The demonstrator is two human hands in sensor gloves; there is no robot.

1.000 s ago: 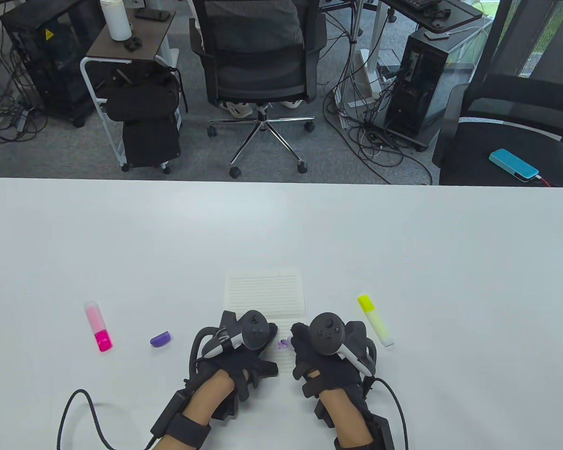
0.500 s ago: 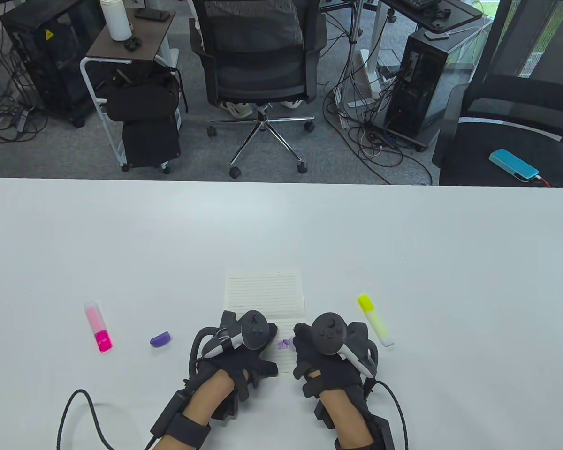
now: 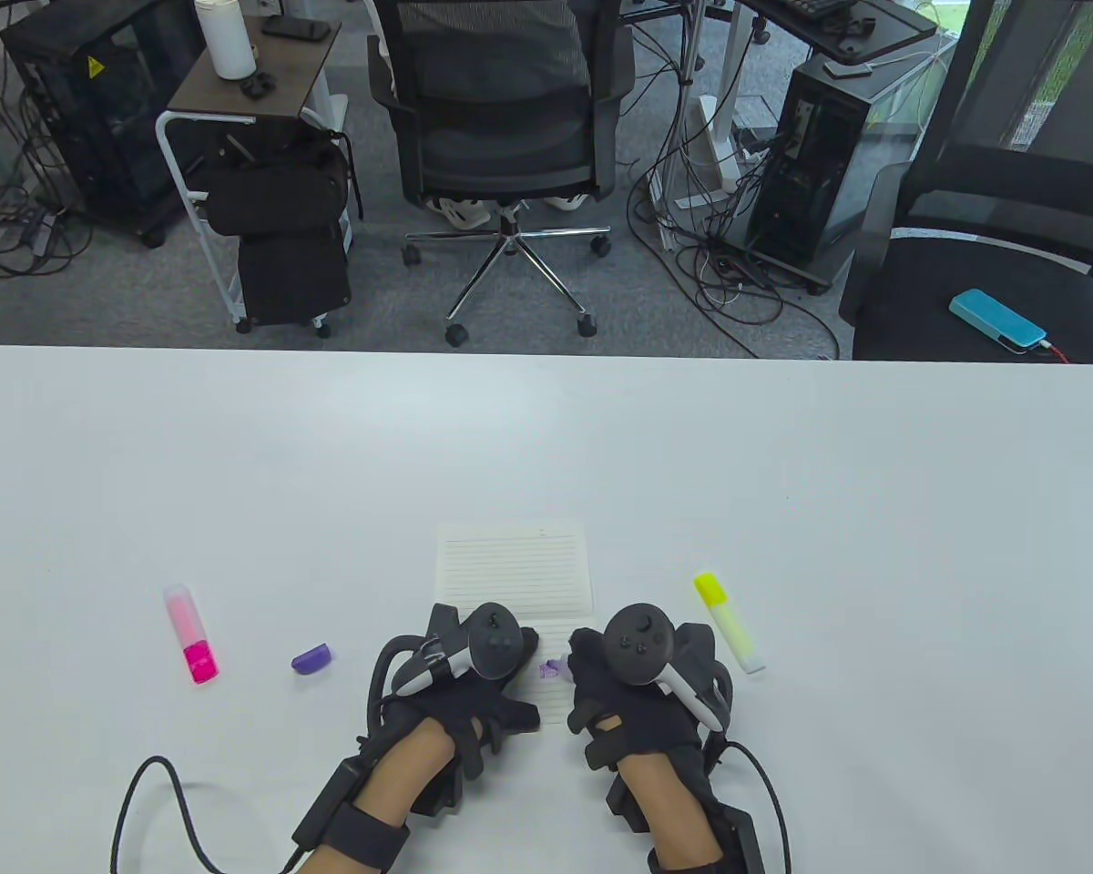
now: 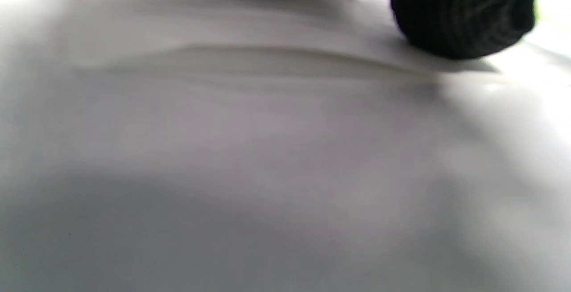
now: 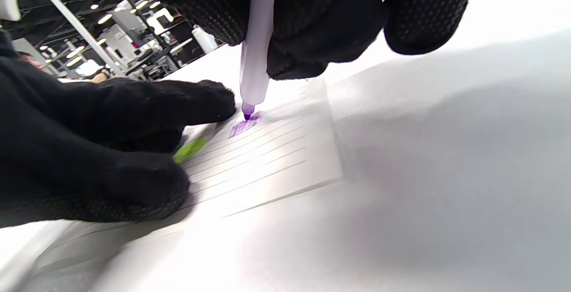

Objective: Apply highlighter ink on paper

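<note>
A lined sheet of paper [image 3: 515, 569] lies on the white table [image 3: 546, 437] in front of me. My right hand [image 3: 581, 657] grips an uncapped purple highlighter [image 5: 256, 60], nearly upright. Its tip [image 5: 246, 114] touches the paper at a small purple mark [image 3: 551, 671], which also shows in the right wrist view [image 5: 243, 128]. My left hand [image 3: 530, 648] rests on the paper's near left part, fingers [image 5: 178, 102] lying flat just left of the tip. A green mark [image 5: 191, 148] shows on the paper beside the left fingers. The left wrist view is blurred, with one gloved fingertip [image 4: 461, 11] on the paper.
The purple cap [image 3: 312, 658] lies left of my left hand. A capped pink highlighter [image 3: 191, 635] lies farther left. A capped yellow highlighter [image 3: 729, 622] lies just right of my right hand. Office chairs and computers stand beyond the table's far edge.
My right hand shifted slightly right, then back left, with the tip on the paper. The purple mark grew a little. My left hand has not moved.
</note>
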